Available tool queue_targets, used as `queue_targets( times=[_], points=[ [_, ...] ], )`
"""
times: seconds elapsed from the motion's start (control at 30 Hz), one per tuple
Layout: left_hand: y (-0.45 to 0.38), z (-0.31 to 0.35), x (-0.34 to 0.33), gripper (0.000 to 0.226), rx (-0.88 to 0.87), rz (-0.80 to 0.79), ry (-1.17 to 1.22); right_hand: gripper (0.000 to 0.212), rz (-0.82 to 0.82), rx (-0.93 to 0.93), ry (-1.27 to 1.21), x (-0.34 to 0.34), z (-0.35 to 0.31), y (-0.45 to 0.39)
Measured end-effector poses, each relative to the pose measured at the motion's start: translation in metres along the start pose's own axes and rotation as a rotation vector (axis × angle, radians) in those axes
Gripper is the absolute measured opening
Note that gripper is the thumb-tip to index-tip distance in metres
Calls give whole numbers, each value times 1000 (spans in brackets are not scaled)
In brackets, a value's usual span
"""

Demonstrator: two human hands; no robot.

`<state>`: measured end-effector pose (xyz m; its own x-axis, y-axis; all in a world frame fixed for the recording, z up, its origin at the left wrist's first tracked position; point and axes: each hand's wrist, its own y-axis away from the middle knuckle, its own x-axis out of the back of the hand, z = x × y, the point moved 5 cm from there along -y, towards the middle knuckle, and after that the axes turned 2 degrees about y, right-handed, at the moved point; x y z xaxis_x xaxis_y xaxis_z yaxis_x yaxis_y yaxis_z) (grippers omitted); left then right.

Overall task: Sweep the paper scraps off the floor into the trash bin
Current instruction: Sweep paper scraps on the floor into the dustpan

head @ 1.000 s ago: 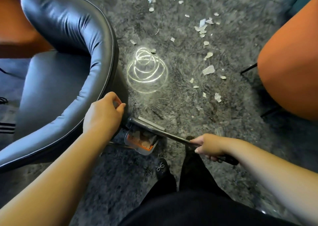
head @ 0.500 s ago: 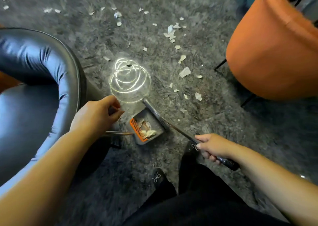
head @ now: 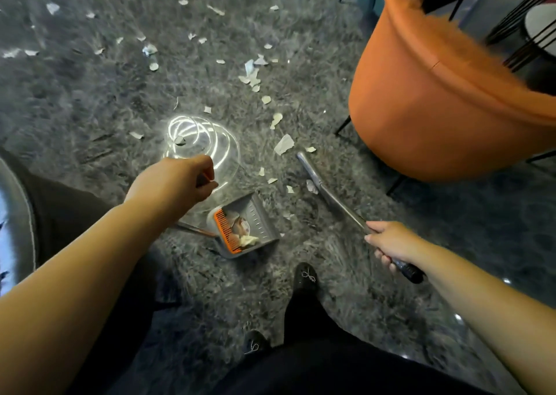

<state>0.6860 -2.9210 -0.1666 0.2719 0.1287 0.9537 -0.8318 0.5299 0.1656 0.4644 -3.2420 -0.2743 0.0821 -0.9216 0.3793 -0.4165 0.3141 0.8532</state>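
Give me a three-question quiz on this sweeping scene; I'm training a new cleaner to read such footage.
1. True or false: the grey dustpan with the orange comb edge already holds some scraps.
2. Which hand grips the dark-handled metal broom stick?
A. left hand
B. right hand
C. both
3. Fill in: most white paper scraps still lie on the grey shaggy ____, beside the orange round chair.

Key: 1 true; 2 B; 3 carpet.

we see our left hand (head: pixel 176 181) gripping the dustpan (head: pixel 249 226) handle, our right hand (head: pixel 391 242) gripping the broom (head: pixel 328 194), paper scraps (head: pixel 252 75) across grey carpet (head: pixel 90 93)
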Motion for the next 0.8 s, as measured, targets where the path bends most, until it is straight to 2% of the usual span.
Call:
queue_targets(
  times=[0.13, 0.37, 0.57, 0.7, 0.8],
  points=[
    [-26, 11, -5, 17, -45, -67, -34, 52, 21, -46, 37, 29, -2, -35],
    [-49, 18, -12, 17, -19, -10, -54, 52, -49, -98, 156, 38, -20, -71],
    [-59, 14, -11, 15, 13, -9, -58, 35, -202, 0, 371, 1, -38, -57],
    [-60, 5, -10, 16, 18, 10, -47, 40, -248, 18, 329, -34, -40, -44],
    [-59, -5, -10, 17, 8, 16, -28, 50, -264, -38, 238, -63, -39, -37]
  ],
)
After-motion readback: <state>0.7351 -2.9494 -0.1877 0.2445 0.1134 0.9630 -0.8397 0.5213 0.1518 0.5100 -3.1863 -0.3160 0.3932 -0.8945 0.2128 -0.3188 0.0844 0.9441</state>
